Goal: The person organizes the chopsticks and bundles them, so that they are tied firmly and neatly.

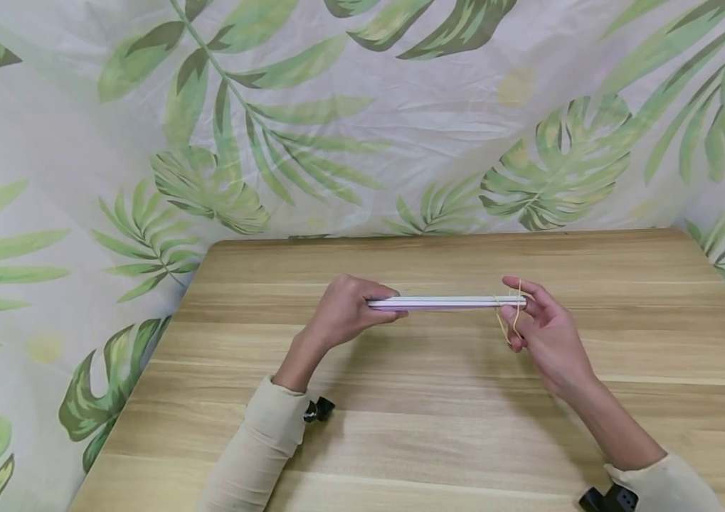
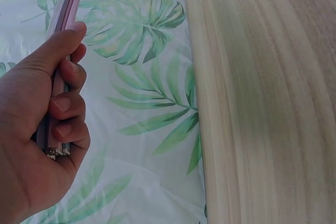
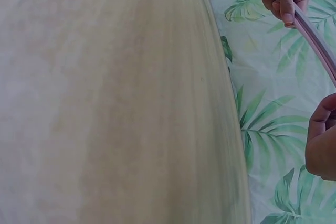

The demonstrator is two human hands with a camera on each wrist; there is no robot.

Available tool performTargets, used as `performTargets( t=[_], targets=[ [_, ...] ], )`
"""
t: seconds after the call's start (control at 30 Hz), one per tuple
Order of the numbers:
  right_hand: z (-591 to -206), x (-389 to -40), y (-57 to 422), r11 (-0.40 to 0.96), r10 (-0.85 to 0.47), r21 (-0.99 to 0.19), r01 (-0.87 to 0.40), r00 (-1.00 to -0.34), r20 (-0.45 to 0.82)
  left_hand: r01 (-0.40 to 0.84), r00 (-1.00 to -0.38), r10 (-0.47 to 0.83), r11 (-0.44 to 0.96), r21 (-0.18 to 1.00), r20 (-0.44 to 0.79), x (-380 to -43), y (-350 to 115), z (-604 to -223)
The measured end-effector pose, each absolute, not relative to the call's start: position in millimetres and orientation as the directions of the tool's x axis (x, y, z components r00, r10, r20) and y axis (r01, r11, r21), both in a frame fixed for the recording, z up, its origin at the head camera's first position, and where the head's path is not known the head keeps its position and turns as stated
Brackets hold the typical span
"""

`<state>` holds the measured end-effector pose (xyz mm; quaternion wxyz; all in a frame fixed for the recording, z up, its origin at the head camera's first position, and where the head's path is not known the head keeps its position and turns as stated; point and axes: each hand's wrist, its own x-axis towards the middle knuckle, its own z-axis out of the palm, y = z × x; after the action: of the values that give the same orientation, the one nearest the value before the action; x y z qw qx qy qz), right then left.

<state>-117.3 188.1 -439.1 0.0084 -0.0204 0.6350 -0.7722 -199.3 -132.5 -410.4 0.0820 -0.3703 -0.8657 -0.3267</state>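
Observation:
A bundle of long, thin pastel sticks [image 1: 445, 303] spans level between the two hands above the table. My left hand [image 1: 349, 309] grips its left end; in the left wrist view the thumb lies along the bundle [image 2: 59, 90] and the fingers curl around it, with small silvery bits at the lower end. A yellow rubber band [image 1: 518, 320] is stretched over the spread fingers of my right hand [image 1: 551, 334] and loops about the bundle's right end. The right thumb is right at that end. In the right wrist view, the right hand [image 3: 323, 137] is partly cut off.
Both hands are over a wood-grain table [image 1: 400, 427]. A white cloth with green leaf prints [image 1: 439, 128] hangs behind it and at the sides. Black wrist devices [image 1: 612, 498] sit at both light sleeve cuffs [image 1: 275, 416].

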Motion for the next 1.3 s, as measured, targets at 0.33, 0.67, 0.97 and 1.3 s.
performTargets(
  t=[0.33,0.67,0.97,1.3],
  targets=[
    [-443.9,-112.9,180.8,-0.062,-0.095,-0.998,-0.031,-0.995,0.037,0.713,-0.688,0.623,0.482,0.51,0.372,-196.0,-126.3,-411.4],
    [-442.9,-112.6,178.7,-0.01,-0.089,-1.0,-0.027,-0.996,0.028,0.707,-0.703,0.636,0.58,0.405,0.317,-196.0,-126.6,-411.5],
    [-443.3,-111.5,177.8,-0.006,-0.07,-1.0,-0.011,-0.997,0.011,0.714,-0.696,0.681,0.625,0.314,0.227,-191.4,-122.7,-406.4],
    [-441.5,-111.4,176.6,0.002,-0.062,-1.0,-0.016,-0.998,0.016,0.733,-0.672,0.705,0.586,0.346,0.227,-189.8,-121.1,-408.2]
  ],
)
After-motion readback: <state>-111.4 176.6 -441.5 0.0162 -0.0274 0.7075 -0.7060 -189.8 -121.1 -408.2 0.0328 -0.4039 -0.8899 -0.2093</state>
